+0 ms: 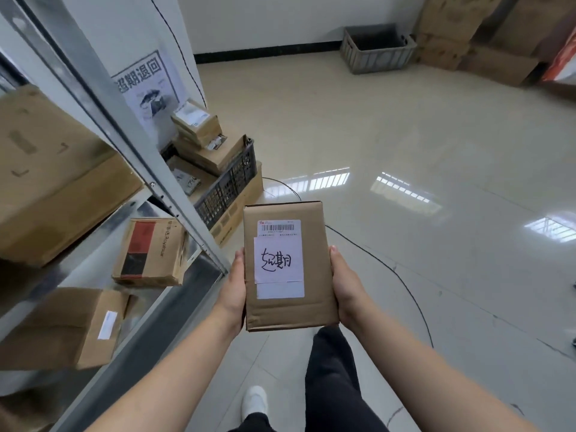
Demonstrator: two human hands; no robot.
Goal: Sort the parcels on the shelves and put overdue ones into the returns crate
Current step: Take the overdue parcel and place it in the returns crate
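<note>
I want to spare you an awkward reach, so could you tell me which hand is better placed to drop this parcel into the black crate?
Probably the left hand. The black crate sits ahead on the left by the shelf, on that hand's side of the parcel; the right hand would have to cross over.

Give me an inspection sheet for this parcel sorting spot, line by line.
Surface: glossy tiled floor; metal shelving on the left.
Job's things: held parcel bearing a handwritten label; dark crate beside the shelving, piled with parcels, under a wall sign; boxes on the shelves, one red and black box.
Clutter: grey bin and stacked cartons by the far wall.
Grippers: left hand and right hand grip the parcel's long sides.
Cables: black cable across the floor.
Surroundings: white walls, window reflections on the floor.
</note>
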